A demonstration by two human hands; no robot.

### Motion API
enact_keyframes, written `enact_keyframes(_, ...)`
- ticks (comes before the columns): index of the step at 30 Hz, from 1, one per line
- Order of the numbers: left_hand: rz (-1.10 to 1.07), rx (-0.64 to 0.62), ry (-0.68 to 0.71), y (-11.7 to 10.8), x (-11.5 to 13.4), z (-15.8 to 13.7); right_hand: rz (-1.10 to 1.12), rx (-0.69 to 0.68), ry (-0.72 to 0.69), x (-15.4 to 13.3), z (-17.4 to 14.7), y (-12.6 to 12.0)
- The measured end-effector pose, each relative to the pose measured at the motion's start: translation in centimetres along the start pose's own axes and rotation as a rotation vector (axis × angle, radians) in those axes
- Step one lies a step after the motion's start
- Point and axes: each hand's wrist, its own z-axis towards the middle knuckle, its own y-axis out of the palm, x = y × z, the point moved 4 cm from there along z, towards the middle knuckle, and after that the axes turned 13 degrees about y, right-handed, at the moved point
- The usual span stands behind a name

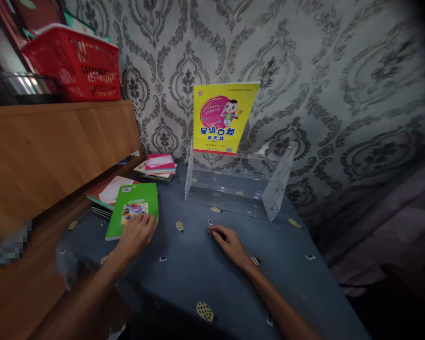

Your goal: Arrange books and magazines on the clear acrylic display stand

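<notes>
My left hand [139, 232] lies over the lower right part of a green book [136, 192], fingers curled at its edge and the thumb hidden. The book has a barcode and a coloured picture, and it lies at a slant beside other books. My right hand [229, 242] rests on the blue tablecloth [184, 278], fingers loosely curled in with nothing seen in them. Behind it stands a clear plastic tiered rack [230, 184]. A yellow workbook [216, 113] with a cartoon figure stands upright on the rack's top rear tier.
At the back left of the table sits a small pile of books with a pink one [160, 163] on top. More books [101, 211] lie partly under the green one. A wooden cabinet [63, 141] on the left bears a red basket [81, 63] and a metal pot [31, 85]. Patterned wall behind.
</notes>
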Motion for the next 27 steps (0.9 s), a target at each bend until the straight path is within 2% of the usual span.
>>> enact_keyframes(4,-0.156,-0.152,0.109,-0.7,6.6,2.0,0.023,0.002,0.001,-0.4,-0.3,0.0)
enact_keyframes(7,-0.274,-0.198,0.153,-2.1,11.4,3.4,0.094,0.033,0.015,-0.6,-0.4,-0.3)
enact_keyframes(12,-0.424,-0.173,0.201,-3.9,18.2,5.7,0.391,0.036,0.126,0.5,0.4,-1.0)
enact_keyframes(16,-0.523,-0.108,0.284,-2.8,21.7,6.8,0.552,0.011,0.237,1.6,0.9,-1.9)
enact_keyframes(18,-0.547,-0.039,0.369,-1.6,22.1,7.0,0.552,0.002,0.251,1.9,0.8,-2.4)
enact_keyframes(21,-0.594,0.086,0.478,0.5,20.5,7.0,0.476,-0.001,0.226,1.7,0.3,-2.8)
enact_keyframes(24,-0.642,0.113,0.521,2.9,17.0,7.6,0.373,-0.002,0.159,1.1,-0.1,-2.8)
enact_keyframes(27,-0.589,0.041,0.451,5.2,12.9,8.9,0.281,-0.014,0.11,0.5,-0.4,-2.6)
